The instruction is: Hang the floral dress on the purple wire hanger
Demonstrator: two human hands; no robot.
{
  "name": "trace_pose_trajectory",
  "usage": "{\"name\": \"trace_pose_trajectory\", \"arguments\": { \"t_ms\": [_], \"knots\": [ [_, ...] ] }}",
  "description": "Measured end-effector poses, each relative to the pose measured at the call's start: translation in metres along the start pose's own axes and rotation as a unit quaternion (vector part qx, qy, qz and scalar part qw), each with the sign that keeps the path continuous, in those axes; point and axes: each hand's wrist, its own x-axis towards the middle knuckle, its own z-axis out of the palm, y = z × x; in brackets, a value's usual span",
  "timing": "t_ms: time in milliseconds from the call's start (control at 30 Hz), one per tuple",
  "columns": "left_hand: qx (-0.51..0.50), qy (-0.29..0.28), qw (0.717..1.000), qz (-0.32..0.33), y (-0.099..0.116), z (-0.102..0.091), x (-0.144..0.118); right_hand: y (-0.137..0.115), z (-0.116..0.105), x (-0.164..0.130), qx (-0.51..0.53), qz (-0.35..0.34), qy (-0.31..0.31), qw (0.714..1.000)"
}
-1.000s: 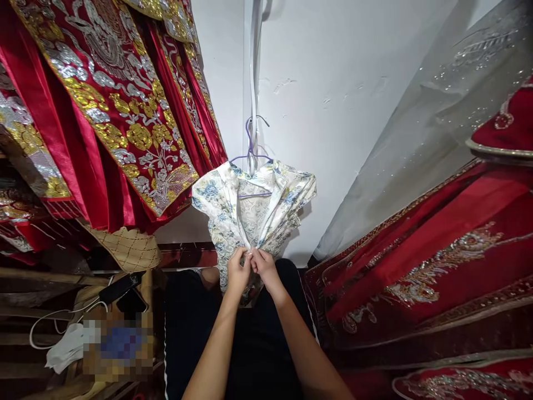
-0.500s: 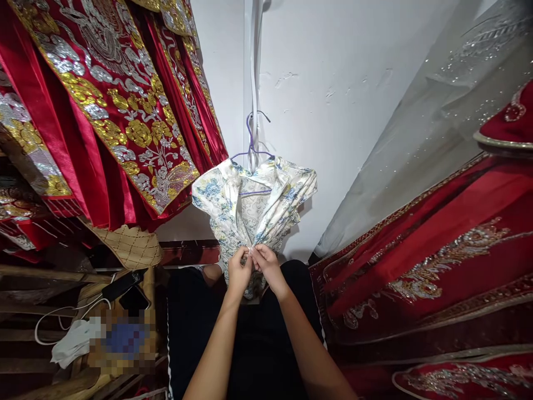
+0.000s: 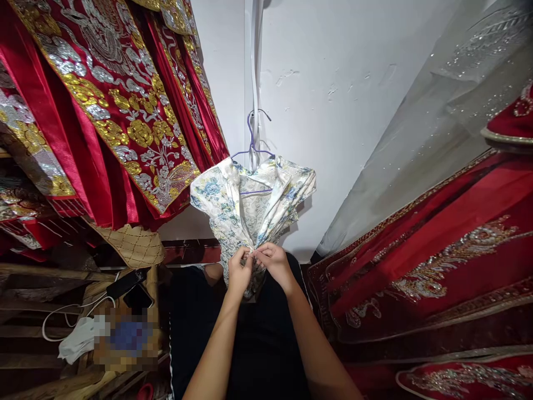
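A white shirt [image 3: 225, 222] with a blue and yellow floral print hangs on a purple wire hanger [image 3: 251, 139] against the wall. Its collar spreads open above, and the two front edges come together at my hands. My left hand [image 3: 240, 269] pinches the front edge on its side, fingers curled. Close beside it, my right hand [image 3: 272, 264] pinches the other edge with thumb and forefinger. The fingertips nearly meet; whether a button lies between them is too small to tell. The shirt's lower part hangs between my knees, partly hidden by my hands.
Red embroidered garments [image 3: 141, 133] hang at the left, and more red beaded clothing [image 3: 458, 266] fills the right. Sheer white sparkly fabric [image 3: 400, 150] hangs behind it. On a wooden chair [image 3: 152, 289] at lower left lie a phone [image 3: 139, 298], a white cable and tissue [image 3: 79, 340].
My right hand has shifted slightly up and right, its wrist turned a little outward. The left hand stays almost in place on the shirt front.
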Motion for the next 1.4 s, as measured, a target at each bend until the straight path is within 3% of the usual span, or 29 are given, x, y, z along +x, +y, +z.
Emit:
{"name": "trace_pose_trajectory", "arguments": {
  "t_ms": [167,300,433,667,800,900,1000,1133,1200,1300,1400],
  "knots": [
    [0.001,-0.014,1.0,-0.001,0.0,0.005,0.002,-0.012,-0.013,0.002,-0.077,-0.072,0.037,0.994],
    [-0.004,-0.018,1.0,0.001,0.0,0.01,0.002,-0.032,-0.029,0.021,-0.103,-0.138,0.056,0.983],
    [-0.012,-0.019,1.0,0.011,0.001,0.012,0.002,-0.075,-0.037,0.049,-0.12,-0.186,0.051,0.974],
    [-0.004,-0.032,0.999,0.011,0.003,0.013,-0.006,-0.161,-0.041,0.1,-0.203,-0.327,0.043,0.922],
    [0.026,-0.058,0.998,0.001,-0.001,0.007,-0.013,-0.192,-0.041,0.12,-0.215,-0.372,0.05,0.902],
    [0.046,-0.086,0.995,0.024,0.005,-0.002,-0.001,-0.203,-0.038,0.119,-0.213,-0.392,0.036,0.894],
    [0.044,-0.1,0.989,0.097,0.037,-0.013,0.036,-0.204,-0.034,0.109,-0.195,-0.405,0.034,0.893],
    [0.035,0.019,0.974,0.221,0.11,-0.028,0.105,-0.203,-0.034,0.095,-0.201,-0.414,0.052,0.886],
    [0.059,0.024,0.957,0.282,0.143,-0.033,0.133,-0.204,-0.036,0.091,-0.205,-0.42,0.058,0.882],
    [0.132,0.004,0.929,0.346,0.173,-0.035,0.156,-0.201,-0.036,0.091,-0.202,-0.427,0.066,0.879],
    [0.162,0.02,0.918,0.362,0.184,-0.032,0.159,-0.184,-0.03,0.099,-0.217,-0.422,0.091,0.875]
  ]
}}
